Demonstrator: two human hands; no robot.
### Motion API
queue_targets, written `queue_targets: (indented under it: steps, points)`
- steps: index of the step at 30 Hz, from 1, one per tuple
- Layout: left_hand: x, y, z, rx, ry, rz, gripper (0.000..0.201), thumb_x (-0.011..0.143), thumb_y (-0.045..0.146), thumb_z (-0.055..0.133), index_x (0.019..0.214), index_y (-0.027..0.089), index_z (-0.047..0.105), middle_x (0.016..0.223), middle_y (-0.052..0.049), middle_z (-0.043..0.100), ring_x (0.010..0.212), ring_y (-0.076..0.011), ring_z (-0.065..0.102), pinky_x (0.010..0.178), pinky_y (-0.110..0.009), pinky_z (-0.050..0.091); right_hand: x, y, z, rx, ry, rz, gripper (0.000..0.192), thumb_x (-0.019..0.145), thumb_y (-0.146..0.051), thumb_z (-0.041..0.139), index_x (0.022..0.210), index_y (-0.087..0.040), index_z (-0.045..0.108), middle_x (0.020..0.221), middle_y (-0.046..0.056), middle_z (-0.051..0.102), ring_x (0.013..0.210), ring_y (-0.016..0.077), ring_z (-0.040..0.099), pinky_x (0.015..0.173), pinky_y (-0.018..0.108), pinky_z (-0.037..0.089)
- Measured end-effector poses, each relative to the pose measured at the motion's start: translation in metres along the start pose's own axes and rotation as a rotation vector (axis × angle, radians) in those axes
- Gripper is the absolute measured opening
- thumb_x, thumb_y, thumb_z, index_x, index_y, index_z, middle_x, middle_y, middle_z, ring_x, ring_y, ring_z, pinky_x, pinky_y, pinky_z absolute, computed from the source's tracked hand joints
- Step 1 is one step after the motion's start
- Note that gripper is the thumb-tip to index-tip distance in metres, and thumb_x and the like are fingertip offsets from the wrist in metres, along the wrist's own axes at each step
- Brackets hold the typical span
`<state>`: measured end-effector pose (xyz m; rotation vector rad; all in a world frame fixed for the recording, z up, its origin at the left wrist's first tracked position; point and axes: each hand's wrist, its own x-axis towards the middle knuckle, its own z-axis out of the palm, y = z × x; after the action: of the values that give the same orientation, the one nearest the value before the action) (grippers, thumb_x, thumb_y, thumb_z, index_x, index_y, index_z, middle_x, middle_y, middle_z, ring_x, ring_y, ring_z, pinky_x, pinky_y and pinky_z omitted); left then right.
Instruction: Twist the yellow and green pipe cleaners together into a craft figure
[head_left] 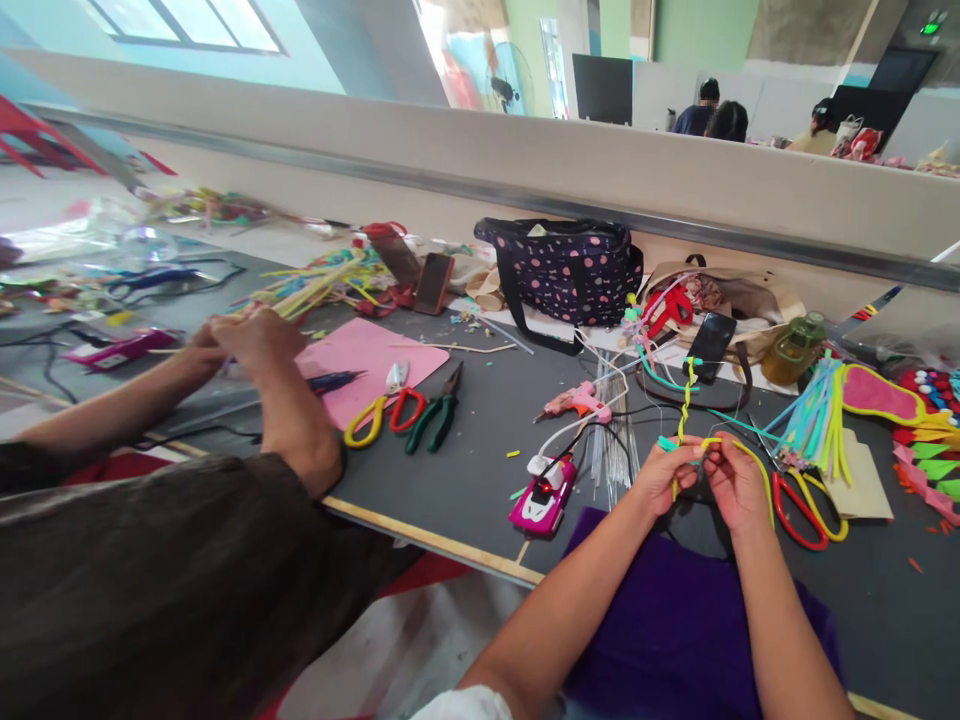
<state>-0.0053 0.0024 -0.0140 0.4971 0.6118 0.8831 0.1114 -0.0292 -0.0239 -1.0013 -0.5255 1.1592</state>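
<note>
The left hand [670, 476] and right hand [736, 482] pinch a yellow stem [685, 405]. A bottle [810, 335] holds amber liquid [784, 365]; an open beige bag [780, 302] holds reddish things [703, 290].

Head cam, looks fwd & down across table [480, 425], wide & tilted: partition [375, 130] slopes down to pic's R. L hand [670, 474] & R hand [739, 485] close; back wall [705, 35] far.

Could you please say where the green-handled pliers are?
In the head view, the green-handled pliers lie left of centre, just right of some scissors.
</note>
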Motion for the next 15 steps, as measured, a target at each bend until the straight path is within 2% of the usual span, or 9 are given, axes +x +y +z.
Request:
queue_targets:
  steps: [5,15]
  points:
    - [-0.0008,0.0001,0.0015,0.04,0.007,0.005,0.029,0.052,0.02,0.08,0.075,0.011,0.065,0.049,0.006,0.051,0.037,-0.0004,0.026,0.037,-0.018,0.02,-0.0027,-0.0035,0.0028,-0.019,-0.026,0.004,0.018,0.068,-0.033,0.074,0.08,-0.021,0.067,0.069,-0.002,0.062,0.058,0.012,0.055,0.052,0.024,0.045]
    - [-0.0017,-0.0001,0.0007,0.079,-0.07,-0.031,0.028,0.053,0.023,0.08,0.076,0.011,0.068,0.052,0.004,0.053,0.038,-0.0006,0.029,0.038,-0.017,0.021,-0.0032,-0.0051,0.005,-0.127,-0.031,0.005,0.023,0.068,-0.042,0.073,0.071,-0.021,0.064,0.061,0.0,0.059,0.053,0.0144,0.053,0.048,0.027,0.042]
